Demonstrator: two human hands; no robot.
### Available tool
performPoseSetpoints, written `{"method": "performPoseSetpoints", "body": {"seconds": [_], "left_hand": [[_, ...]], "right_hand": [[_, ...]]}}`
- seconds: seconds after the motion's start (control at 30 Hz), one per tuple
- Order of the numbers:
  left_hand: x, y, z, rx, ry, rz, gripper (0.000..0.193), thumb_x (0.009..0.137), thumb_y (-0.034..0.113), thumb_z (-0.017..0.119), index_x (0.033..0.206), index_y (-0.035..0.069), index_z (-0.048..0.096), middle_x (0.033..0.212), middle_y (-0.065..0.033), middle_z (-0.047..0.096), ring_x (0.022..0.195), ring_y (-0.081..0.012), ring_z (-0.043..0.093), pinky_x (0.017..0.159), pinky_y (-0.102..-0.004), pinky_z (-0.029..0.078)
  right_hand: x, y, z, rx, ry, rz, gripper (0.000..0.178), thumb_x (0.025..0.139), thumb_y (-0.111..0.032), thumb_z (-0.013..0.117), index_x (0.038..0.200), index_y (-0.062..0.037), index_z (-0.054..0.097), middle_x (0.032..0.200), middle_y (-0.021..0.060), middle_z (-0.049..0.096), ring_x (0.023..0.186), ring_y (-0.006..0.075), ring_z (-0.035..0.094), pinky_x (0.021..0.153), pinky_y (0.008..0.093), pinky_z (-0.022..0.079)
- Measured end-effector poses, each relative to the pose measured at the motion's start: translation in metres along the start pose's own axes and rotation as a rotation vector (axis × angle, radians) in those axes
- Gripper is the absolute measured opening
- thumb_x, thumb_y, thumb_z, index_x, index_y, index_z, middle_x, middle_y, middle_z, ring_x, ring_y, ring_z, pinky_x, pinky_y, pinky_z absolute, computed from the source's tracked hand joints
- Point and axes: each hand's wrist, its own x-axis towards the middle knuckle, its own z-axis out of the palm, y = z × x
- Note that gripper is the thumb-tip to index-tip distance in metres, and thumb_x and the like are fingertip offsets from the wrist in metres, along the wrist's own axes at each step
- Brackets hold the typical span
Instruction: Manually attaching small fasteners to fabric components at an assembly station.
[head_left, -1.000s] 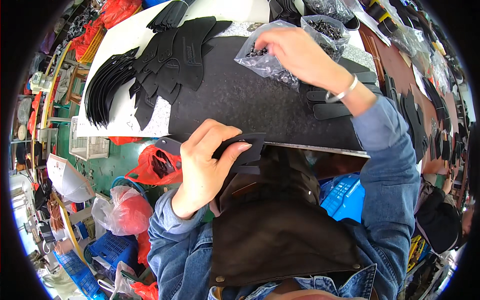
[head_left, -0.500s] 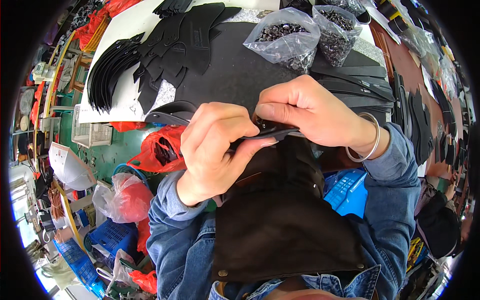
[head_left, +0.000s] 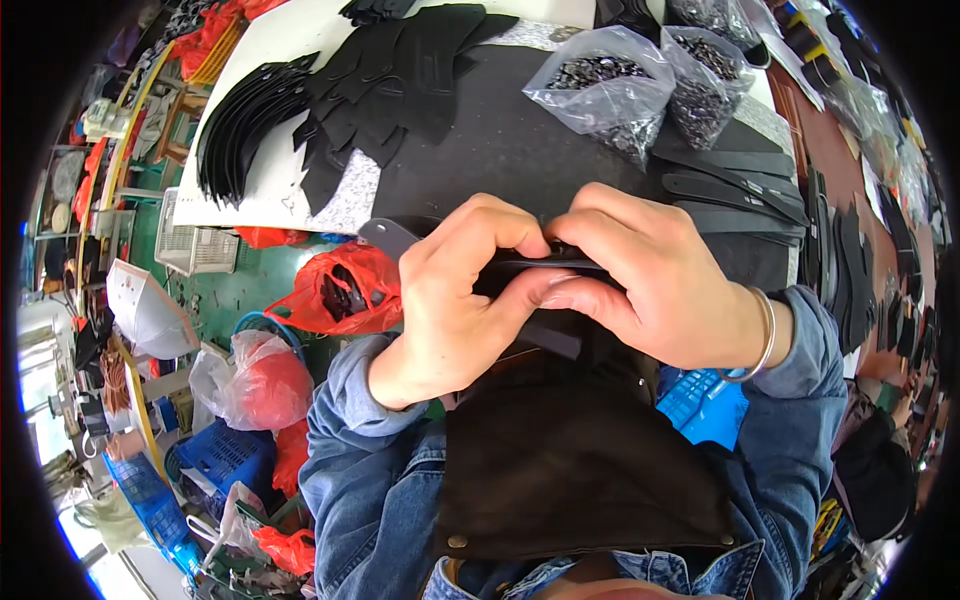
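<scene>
My left hand (head_left: 455,300) and my right hand (head_left: 665,285) meet over my lap, both closed on a black strap (head_left: 388,238) that looks like leather. Its rounded end, with a hole, sticks out beyond my left hand. Thumbs press from the near side while the fingers curl over the far side. A small dark spot shows between my index fingers, perhaps a metal fitting, too hidden to name. Farther off on the table, two clear plastic bags (head_left: 640,125) hold many small dark shiny metal pieces.
Black strips (head_left: 735,185) lie at the table's right, and fanned curved black pieces (head_left: 245,130) at its left. A black mat (head_left: 480,130) covers the table's middle. Red bags (head_left: 340,290), a blue basket (head_left: 225,455) and a white crate (head_left: 200,247) stand lower left.
My right hand has turned and come down, its thumb now beside the left thumb under the strap. The strap sits more level. The whole view has shifted slightly.
</scene>
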Motion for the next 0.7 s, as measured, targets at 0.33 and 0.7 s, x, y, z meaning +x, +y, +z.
{"method": "performPoseSetpoints", "body": {"seconds": [0.33, 0.7], "left_hand": [[0.025, -0.011, -0.029, 0.159, -0.056, 0.172, 0.026, 0.061, -0.008, 0.072, 0.077, 0.002, 0.054, 0.075, -0.0076, 0.056, 0.066, -0.0173, 0.054, 0.061, -0.0263, 0.043], [0.143, -0.162, -0.239, 1.509, 0.235, 0.282, 0.019, 0.077, 0.021, 0.064, 0.087, 0.009, 0.053, 0.081, -0.0072, 0.058, 0.077, -0.0281, 0.06, 0.066, -0.0384, 0.044]], "right_hand": [[0.024, 0.006, 0.004, -0.097, 0.05, -0.091, 0.035, 0.067, -0.017, 0.071, 0.091, 0.0002, 0.054, 0.083, 0.0106, 0.05, 0.07, 0.028, 0.054, 0.059, 0.0341, 0.046], [0.01, 0.025, -0.033, 0.069, 0.071, 0.193, 0.057, 0.073, -0.009, 0.067, 0.124, -0.0018, 0.043, 0.112, 0.0116, 0.051, 0.075, 0.0187, 0.05, 0.071, 0.0277, 0.042]]}}
